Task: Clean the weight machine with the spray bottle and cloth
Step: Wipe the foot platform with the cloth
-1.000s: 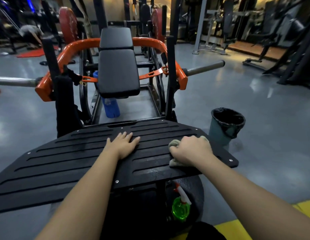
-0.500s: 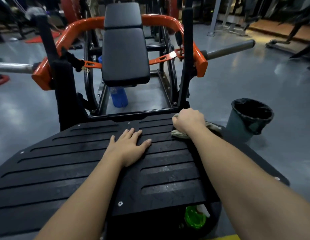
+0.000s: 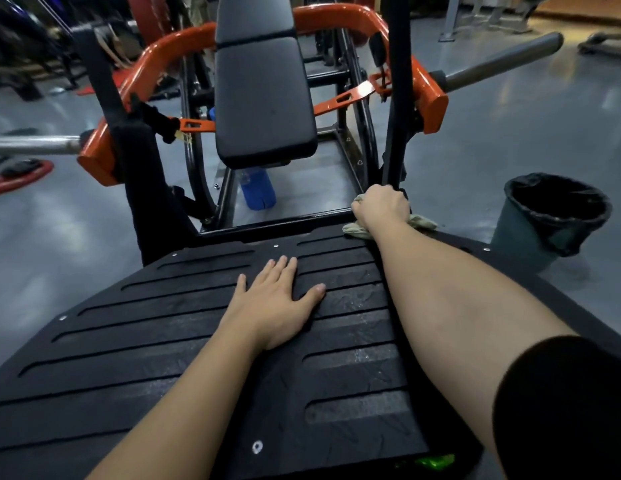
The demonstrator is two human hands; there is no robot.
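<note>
Carried forward since a second ago: wiping with the right hand (image 3: 382,209) now at the far right corner of the black ribbed rubber footplate (image 3: 163,341), right up against the foot of the black steel upright (image 3: 397,98). Grips the crumpled pale greenish cloth (image 3: 423,221) there, fingers curled over it, corners sticking out beside the wrist. Braces with the left hand (image 3: 278,303) flat on the plate's middle, fingers straight and slightly spread, holding nothing. Looks to be mid-wipe, with the plate only partly covered; probably calls next for drawing the cloth back along the right edge, or up the post, with pressure kept on. Cannot make out the fingertips under the cloth. Shows only a sliver of the translucent green spray bottle (image 3: 435,460) below the plate's near edge, well apart from both hands — nozzle and trigger hidden
</note>
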